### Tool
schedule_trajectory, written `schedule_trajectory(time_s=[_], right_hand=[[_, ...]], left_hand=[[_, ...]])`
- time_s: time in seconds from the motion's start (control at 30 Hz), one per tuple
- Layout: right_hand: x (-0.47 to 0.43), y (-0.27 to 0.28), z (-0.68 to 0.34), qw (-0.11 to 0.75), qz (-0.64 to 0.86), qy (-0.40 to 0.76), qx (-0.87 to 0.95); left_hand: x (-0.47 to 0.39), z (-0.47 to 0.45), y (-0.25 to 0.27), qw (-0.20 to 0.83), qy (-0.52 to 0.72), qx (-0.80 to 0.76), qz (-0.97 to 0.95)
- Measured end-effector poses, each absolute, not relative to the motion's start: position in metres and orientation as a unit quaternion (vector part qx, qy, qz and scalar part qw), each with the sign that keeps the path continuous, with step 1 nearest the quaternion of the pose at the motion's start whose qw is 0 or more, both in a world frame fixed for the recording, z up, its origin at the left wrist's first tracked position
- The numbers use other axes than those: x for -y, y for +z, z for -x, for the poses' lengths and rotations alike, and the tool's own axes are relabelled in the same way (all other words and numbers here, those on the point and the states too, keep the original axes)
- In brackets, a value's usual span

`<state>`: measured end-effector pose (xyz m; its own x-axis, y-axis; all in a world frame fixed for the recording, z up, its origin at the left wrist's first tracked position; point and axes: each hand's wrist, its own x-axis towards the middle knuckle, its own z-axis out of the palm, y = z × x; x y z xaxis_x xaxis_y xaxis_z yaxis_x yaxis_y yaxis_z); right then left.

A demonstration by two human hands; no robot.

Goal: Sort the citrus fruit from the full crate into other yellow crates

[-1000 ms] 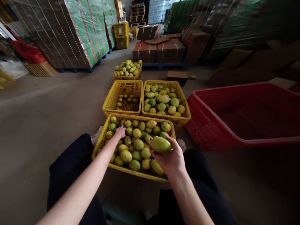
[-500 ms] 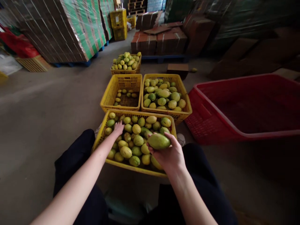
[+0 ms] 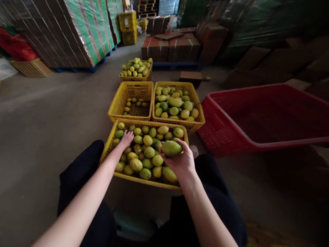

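A green papaya (image 3: pixel 171 148) rests in my right hand (image 3: pixel 183 161), whose fingers curl round it above the right side of the near yellow crate (image 3: pixel 146 182). Many green and yellow papayas fill that crate, among them a plump yellow-green papaya (image 3: pixel 136 164) towards the front. My left hand (image 3: pixel 127 138) lies palm down on the fruit at the crate's back left, fingers apart. Beside those fingers is a green papaya (image 3: pixel 119 133). What lies under the left palm is hidden.
Behind stand a yellow crate (image 3: pixel 113 109) with a few small fruits and another yellow crate (image 3: pixel 202 115) heaped with papayas. Farther back is a full yellow crate (image 3: pixel 136 79). A big red crate (image 3: pixel 218 137) stands at right. Cardboard stacks (image 3: pixel 171 48) sit on a blue pallet.
The view has shifted slightly. My right hand still holds the green papaya, and my left hand stays on the fruit at the crate's back left.
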<state>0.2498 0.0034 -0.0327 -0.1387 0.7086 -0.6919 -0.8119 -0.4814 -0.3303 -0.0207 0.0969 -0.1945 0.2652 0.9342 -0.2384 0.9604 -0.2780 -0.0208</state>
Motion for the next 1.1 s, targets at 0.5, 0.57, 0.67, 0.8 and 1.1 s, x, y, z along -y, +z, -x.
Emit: schedule_trajectory(time_s=[0.5, 0.57, 0.67, 0.8, 1.1], right_hand=[[-0.011, -0.035, -0.228, 0.544, 0.387, 0.745, 0.013], [-0.011, -0.038, -0.222, 0.560, 0.371, 0.741, 0.029], [-0.011, -0.040, -0.213, 0.568, 0.343, 0.747, 0.046], [-0.009, -0.043, -0.203, 0.558, 0.325, 0.763, 0.032], [-0.009, -0.030, -0.189, 0.585, 0.329, 0.740, 0.052]], left_hand=[[-0.070, 0.064, -0.066, 0.166, 0.291, -0.613, -0.716], [-0.053, 0.059, -0.052, 0.326, 0.412, -0.566, -0.636], [-0.025, 0.042, -0.044, 0.555, 0.494, -0.468, -0.479], [-0.001, 0.010, -0.042, 0.650, 0.522, -0.425, -0.353], [-0.003, -0.016, -0.047, 0.646, 0.507, -0.485, -0.300]])
